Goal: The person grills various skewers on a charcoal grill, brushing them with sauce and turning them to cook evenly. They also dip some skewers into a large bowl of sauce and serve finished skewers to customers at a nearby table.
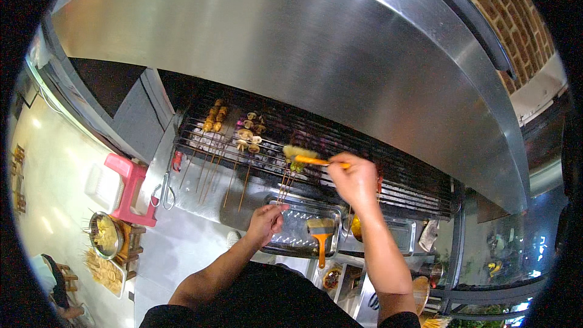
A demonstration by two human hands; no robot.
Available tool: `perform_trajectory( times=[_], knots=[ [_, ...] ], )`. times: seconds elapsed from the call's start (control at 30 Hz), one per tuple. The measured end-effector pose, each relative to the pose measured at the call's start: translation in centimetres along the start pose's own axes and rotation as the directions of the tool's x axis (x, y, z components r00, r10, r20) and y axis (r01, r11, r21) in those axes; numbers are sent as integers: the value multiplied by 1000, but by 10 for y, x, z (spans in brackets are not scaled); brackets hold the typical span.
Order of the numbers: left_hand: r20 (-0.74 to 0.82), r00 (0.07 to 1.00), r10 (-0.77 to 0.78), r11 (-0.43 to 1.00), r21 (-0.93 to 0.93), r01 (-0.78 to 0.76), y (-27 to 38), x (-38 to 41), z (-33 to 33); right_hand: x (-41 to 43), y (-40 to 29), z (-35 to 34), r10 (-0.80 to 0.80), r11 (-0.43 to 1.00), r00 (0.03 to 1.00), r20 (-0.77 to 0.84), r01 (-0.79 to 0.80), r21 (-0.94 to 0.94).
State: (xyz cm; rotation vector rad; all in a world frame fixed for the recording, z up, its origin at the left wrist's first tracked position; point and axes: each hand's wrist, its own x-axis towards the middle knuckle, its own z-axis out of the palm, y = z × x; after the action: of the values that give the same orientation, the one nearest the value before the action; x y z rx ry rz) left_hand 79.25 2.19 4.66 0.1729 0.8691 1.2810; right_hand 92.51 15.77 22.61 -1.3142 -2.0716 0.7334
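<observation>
My right hand (pixel 354 181) grips the yellow handle of a basting brush (pixel 314 160). Its pale bristles lie over green food (pixel 297 166) on skewers above the grill grate (pixel 405 197). The thin sticks (pixel 283 187) of those skewers run down to my left hand (pixel 266 224), whose fingers are closed on their ends. Below the skewers sits a metal tray (pixel 291 251), partly behind my left hand. A second, wider brush (pixel 320 237) with an orange handle rests in it, bristles towards the grill.
Mushroom skewers (pixel 246 135) and browned skewers (pixel 215 117) lie on the grill's left part. Scissors (pixel 165 194) hang over its left edge. A steel hood (pixel 282 45) overhangs the grill. A pink stool (pixel 132 187) and a bowl of skewers (pixel 107 236) stand left; a person (pixel 53 284) is at lower left.
</observation>
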Motion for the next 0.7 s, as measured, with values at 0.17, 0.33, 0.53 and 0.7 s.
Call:
perform_trajectory(
  times=[0.17, 0.33, 0.53, 0.7],
  knots=[
    [5, 1000, 21, 999, -32, -21, 10, -8, -2, -4, 11, -48, -15, 1000, 977, -210, 15, -1],
    [-1, 990, 138, 985, 103, -137, 2, -3, 5, -7, 34, -59, -13, 997, 978, -206, 30, 76],
    [-36, 973, 229, 955, 200, -217, 4, -8, 14, -3, 28, -78, -2, 998, 964, -267, 21, 67],
    [-108, 974, 201, 970, 160, -183, -4, -8, 15, 14, -6, -63, -79, 996, 991, -111, 72, -59]
  ],
)
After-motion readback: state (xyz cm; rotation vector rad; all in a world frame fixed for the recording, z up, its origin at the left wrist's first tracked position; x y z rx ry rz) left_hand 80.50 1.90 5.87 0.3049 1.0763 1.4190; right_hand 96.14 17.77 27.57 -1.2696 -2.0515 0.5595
